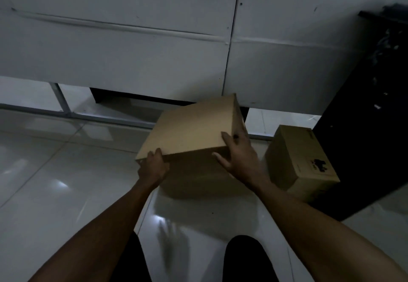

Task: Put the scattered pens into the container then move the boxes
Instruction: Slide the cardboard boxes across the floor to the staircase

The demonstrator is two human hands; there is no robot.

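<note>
A plain brown cardboard box (192, 127) is in the middle of the view, low over the glossy tiled floor (55, 182); whether it touches the floor I cannot tell. My left hand (153, 167) grips its near left corner. My right hand (239, 157) clasps the near right corner, thumb on the front face and fingers on the side. A second, smaller cardboard box (302, 160) with a dark printed mark stands on the floor to the right, apart from the first. No pens or pen container show in this view.
A white panelled wall or partition (123, 39) rises behind the boxes, with a dark gap and a metal rail (106, 118) at its foot. A black cabinet side (364, 116) stands right of the smaller box. My dark-clad knees (245, 259) are at the bottom edge.
</note>
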